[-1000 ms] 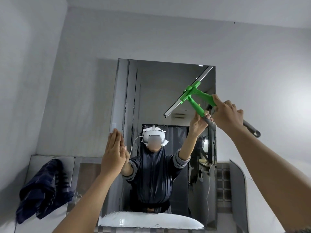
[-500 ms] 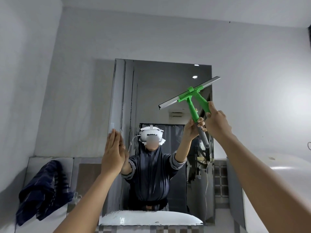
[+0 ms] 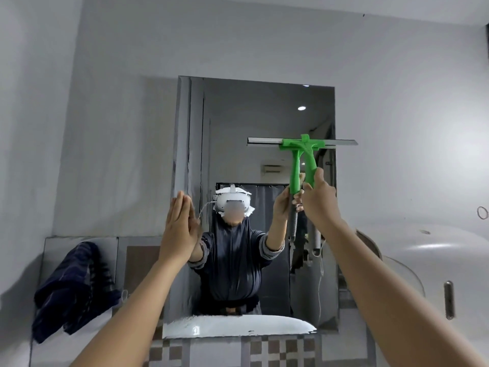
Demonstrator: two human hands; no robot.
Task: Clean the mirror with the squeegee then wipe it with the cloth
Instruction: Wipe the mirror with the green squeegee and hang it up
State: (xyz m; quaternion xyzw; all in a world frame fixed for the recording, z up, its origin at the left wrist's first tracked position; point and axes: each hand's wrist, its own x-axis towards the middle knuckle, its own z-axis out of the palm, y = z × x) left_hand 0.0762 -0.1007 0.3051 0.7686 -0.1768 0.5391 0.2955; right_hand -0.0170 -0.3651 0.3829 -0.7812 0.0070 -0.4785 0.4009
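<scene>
A rectangular mirror hangs on the grey wall ahead. My right hand grips the handle of a green squeegee whose blade lies level against the mirror's right side, about halfway up. My left hand is flat, fingers together, pressed on the mirror's left edge and holding nothing. A dark blue cloth hangs bunched at the lower left, apart from both hands. The mirror shows a person wearing a white headset with both arms raised.
A white rounded appliance with a slim handle stands at the right. Below the mirror a white basin rim shows, above checkered tiles. A panel leans behind the cloth. Grey walls enclose the left side.
My right hand has drawn the squeegee down the mirror and turned its blade from a steep tilt to level. The left hand has stayed flat on the mirror's edge.
</scene>
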